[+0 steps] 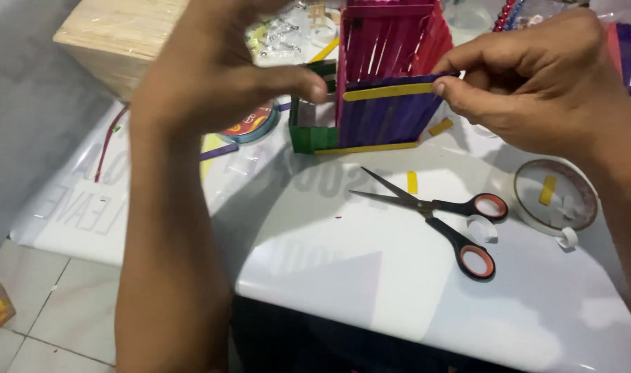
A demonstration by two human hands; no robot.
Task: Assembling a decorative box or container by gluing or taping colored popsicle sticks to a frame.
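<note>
Black-handled scissors [440, 214] lying open just in front of your stick box [381, 90], tape roll [556, 195] to its right, your left hand [212, 76] spread, thumb touching the box's corner, your right hand [537, 83] pinching its yellow stick [388, 91]

White bench [371, 276] lies open in front, near the viewer. Black-handled scissors [443, 214] and a tape roll [556, 195] lie at right; the stick box [384, 90] and a wooden block [115, 34] crowd the far side.
</note>
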